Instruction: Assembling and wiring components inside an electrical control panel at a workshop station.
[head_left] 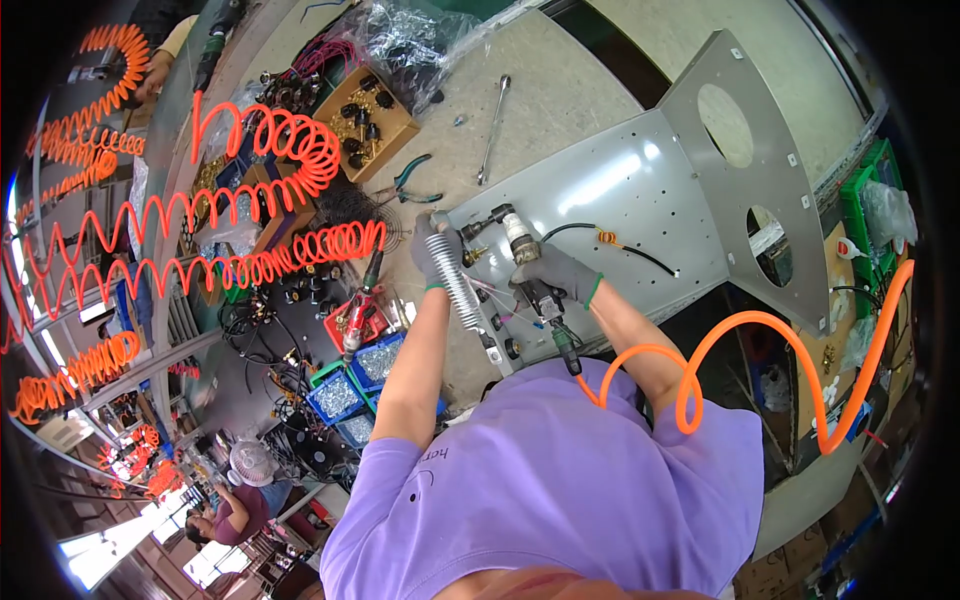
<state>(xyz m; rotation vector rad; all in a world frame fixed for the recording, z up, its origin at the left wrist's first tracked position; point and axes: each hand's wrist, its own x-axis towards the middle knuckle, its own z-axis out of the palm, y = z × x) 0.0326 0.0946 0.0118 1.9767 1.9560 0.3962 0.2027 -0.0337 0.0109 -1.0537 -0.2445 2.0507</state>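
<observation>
My right hand [560, 274], in a grey glove, is closed around a right-angle air ratchet [521, 243]. An orange coiled hose [735, 318] runs from its back end. The ratchet's head lies over the left edge of a grey sheet-metal panel [610, 185], beside small brass fittings [475, 256]. At that same edge, my gloved left hand [432, 250] curls around the upper end of a silver coil spring [459, 288]; part of its grip is hidden. Below the spring is a flat metal bar [495, 352]. On the panel lies a black cable [640, 253] with a small orange coil.
A ratchet spanner [494, 130] and pliers [405, 185] lie beyond the panel. Further left are a cardboard box of fittings [370, 125], blue screw bins [336, 397] and a red tray [355, 318]. Orange coiled hoses [270, 150] hang at left. Another person [240, 512] works at lower left.
</observation>
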